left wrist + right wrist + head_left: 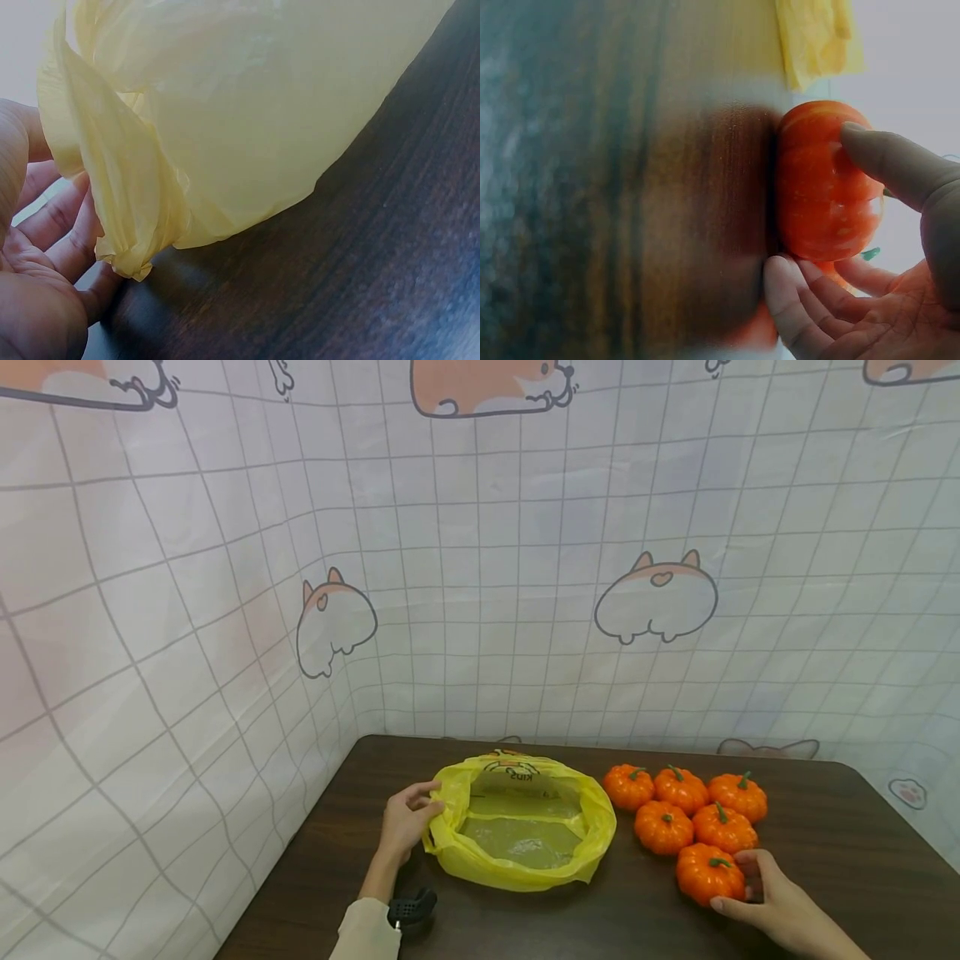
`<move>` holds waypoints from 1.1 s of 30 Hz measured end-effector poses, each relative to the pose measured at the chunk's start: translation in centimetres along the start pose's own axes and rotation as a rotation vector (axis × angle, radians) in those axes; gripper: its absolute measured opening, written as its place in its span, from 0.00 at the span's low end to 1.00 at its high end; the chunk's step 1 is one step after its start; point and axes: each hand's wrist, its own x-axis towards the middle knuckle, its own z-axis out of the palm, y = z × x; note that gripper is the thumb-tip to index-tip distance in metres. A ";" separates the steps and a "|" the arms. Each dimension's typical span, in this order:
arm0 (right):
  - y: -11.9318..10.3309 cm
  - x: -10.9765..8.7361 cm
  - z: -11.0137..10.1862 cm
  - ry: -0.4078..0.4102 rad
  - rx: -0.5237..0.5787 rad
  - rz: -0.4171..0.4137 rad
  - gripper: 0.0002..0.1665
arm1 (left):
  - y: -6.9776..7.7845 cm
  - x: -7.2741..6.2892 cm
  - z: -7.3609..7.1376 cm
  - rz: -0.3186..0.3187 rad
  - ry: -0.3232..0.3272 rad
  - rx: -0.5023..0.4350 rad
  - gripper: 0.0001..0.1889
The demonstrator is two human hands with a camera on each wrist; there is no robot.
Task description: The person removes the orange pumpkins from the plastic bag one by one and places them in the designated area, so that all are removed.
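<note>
A yellow plastic bag [517, 878] stands on the dark table with its mouth spread wide and its rim folded outward. My left hand [408, 818] holds the bag's left rim; in the left wrist view the fingers [64, 217] meet a bunched fold, and the bag hides the thumb tip. At the front right, my right hand [772, 897] grips a small orange pumpkin [708, 874], thumb on the near side and fingers round its right side. The right wrist view shows the thumb across this pumpkin [825, 184], which sits low at the table surface.
Several more orange pumpkins [680, 790] with green stems cluster right behind the held one, to the right of the bag. The dark wooden table [630, 918] backs onto a white gridded curtain [517, 610] with cartoon dogs, which also hangs along the left side.
</note>
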 end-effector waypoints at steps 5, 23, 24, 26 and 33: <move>0.0 0.0 0.0 -0.005 0.000 0.007 0.47 | 0.0 0.1 0.1 -0.002 0.001 -0.003 0.16; -0.7 -0.2 -0.1 -0.012 0.025 -0.016 0.46 | 0.5 0.4 -0.3 0.024 -0.014 0.055 0.17; -0.7 -0.3 -0.2 -0.010 0.031 -0.022 0.46 | 0.5 0.3 -0.4 0.024 -0.017 0.059 0.17; -0.8 -0.4 -0.5 -0.004 0.039 -0.036 0.45 | 0.8 0.2 -0.6 0.028 -0.027 0.066 0.18; -1.4 -0.6 -2.1 0.041 0.016 -0.049 0.44 | 2.2 -0.2 -1.9 0.065 -0.105 0.250 0.21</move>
